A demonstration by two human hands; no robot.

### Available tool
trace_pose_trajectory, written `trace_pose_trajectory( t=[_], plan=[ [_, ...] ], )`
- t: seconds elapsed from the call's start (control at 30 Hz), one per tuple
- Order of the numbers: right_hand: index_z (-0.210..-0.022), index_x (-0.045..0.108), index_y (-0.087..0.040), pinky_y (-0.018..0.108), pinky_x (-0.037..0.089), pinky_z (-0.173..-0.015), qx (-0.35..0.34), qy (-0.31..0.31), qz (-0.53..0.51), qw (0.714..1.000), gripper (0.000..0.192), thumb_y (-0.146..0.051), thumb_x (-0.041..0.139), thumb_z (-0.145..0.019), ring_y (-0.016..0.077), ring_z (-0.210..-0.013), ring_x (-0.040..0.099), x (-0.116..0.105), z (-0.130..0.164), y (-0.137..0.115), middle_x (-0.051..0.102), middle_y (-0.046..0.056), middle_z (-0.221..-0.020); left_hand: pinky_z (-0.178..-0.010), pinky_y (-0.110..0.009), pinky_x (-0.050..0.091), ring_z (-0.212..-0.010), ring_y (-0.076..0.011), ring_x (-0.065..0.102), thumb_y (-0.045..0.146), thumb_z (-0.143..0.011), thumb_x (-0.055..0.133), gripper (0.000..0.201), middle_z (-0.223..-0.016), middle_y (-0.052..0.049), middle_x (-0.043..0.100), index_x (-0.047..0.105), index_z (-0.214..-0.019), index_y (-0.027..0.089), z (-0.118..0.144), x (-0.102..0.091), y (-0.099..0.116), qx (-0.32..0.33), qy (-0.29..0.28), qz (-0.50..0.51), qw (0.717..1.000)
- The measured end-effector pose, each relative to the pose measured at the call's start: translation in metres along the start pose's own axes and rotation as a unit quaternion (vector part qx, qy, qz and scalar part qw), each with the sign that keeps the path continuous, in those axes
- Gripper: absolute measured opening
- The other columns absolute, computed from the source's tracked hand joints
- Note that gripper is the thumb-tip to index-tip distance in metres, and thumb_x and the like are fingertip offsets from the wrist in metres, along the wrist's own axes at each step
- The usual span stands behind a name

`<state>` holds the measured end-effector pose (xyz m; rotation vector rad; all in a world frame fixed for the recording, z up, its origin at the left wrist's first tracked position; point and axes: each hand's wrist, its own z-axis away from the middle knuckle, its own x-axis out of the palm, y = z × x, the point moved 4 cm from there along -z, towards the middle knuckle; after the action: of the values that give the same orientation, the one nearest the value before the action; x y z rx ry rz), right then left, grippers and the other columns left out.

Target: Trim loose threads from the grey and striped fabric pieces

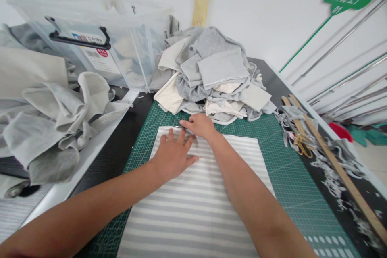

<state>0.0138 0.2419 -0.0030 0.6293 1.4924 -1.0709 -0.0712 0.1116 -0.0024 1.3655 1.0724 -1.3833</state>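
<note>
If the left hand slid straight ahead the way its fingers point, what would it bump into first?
Probably the right hand, lying just past the left hand fingertips on the grey-and-white striped fabric; behind that sits the heap of grey and cream cloth pieces.

White wall (256,4), black worktable (121,145)

Striped fabric (199,193) under both hands: soft woven cloth, matt, grey/white bands, smooth & flat. Left hand (172,155) lies flat on it; right hand (199,125) pinches its far edge. Cutting mat (284,169): green rubbery plastic, matt, w/ printed grid. Far fabric pile (211,76): grey & cream knit cloth, fuzzy, rumpled. Left cloth heap (57,121): same matt knit. Storage bin (90,36): clear glossy plastic, black plastic handle. Wooden rulers (332,161) at right: bare matt wood. Rods (347,36) on right wall: shiny metal. Scraps (338,169) near rulers: frayed cloth.
</note>
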Motion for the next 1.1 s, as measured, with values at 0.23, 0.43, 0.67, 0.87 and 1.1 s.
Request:
trace_pose_trajectory(
  t=[0.23, 0.43, 0.67, 0.87, 1.1],
  plan=[
    [-0.071, 0.071, -0.022, 0.026, 0.03, -0.053, 0.008, -0.012, 0.004, 1.0, 0.063, -0.073, 0.037, -0.084, 0.0156, -0.069, 0.06, 0.0013, -0.0026, -0.0007, 0.07, 0.005, -0.073, -0.097, -0.065, 0.031, -0.134, -0.0524, 0.025, 0.068, -0.088, 0.035, 0.069, -0.154, -0.012, 0.03, 0.032, -0.147, 0.032, -0.0016, -0.0024, -0.0016, -0.004, -0.032, 0.002, 0.999],
    [-0.068, 0.07, -0.022, 0.027, 0.029, -0.052, 0.003, -0.002, 0.007, 1.0, 0.062, -0.073, 0.038, -0.083, 0.0155, -0.067, 0.06, 0.0009, -0.0031, -0.0024, 0.069, 0.004, -0.07, -0.097, -0.065, 0.031, -0.134, -0.053, 0.025, 0.068, -0.088, 0.035, 0.07, -0.154, -0.013, 0.03, 0.032, -0.147, 0.03, -0.0019, -0.0028, -0.001, -0.002, -0.037, -0.005, 0.999],
    [-0.072, 0.072, -0.021, 0.026, 0.035, -0.056, 0.016, -0.012, 0.007, 1.0, 0.062, -0.073, 0.039, -0.083, 0.0172, -0.073, 0.063, 0.0013, -0.0028, -0.004, 0.071, 0.006, -0.075, -0.096, -0.065, 0.032, -0.133, -0.0543, 0.027, 0.067, -0.089, 0.034, 0.07, -0.153, -0.014, 0.031, 0.033, -0.147, 0.028, -0.0027, -0.0026, -0.0002, 0.003, -0.037, -0.013, 0.999],
    [-0.069, 0.07, -0.022, 0.026, 0.034, -0.055, 0.005, -0.002, 0.005, 1.0, 0.061, -0.073, 0.04, -0.082, 0.0173, -0.071, 0.062, 0.0013, -0.0034, -0.0049, 0.07, 0.005, -0.074, -0.096, -0.065, 0.032, -0.132, -0.0544, 0.027, 0.066, -0.089, 0.034, 0.07, -0.153, -0.014, 0.031, 0.033, -0.147, 0.027, -0.0013, -0.0032, 0.0007, 0.008, -0.036, -0.017, 0.999],
    [-0.072, 0.071, -0.021, 0.025, 0.033, -0.055, 0.008, -0.017, -0.005, 1.0, 0.058, -0.071, 0.043, -0.083, 0.0163, -0.069, 0.061, 0.0008, -0.0043, -0.0031, 0.069, 0.005, -0.071, -0.098, -0.064, 0.031, -0.134, -0.0541, 0.025, 0.066, -0.089, 0.034, 0.07, -0.154, -0.013, 0.029, 0.031, -0.148, 0.028, -0.0019, -0.0017, 0.0006, 0.003, -0.039, -0.018, 0.999]
  ],
)
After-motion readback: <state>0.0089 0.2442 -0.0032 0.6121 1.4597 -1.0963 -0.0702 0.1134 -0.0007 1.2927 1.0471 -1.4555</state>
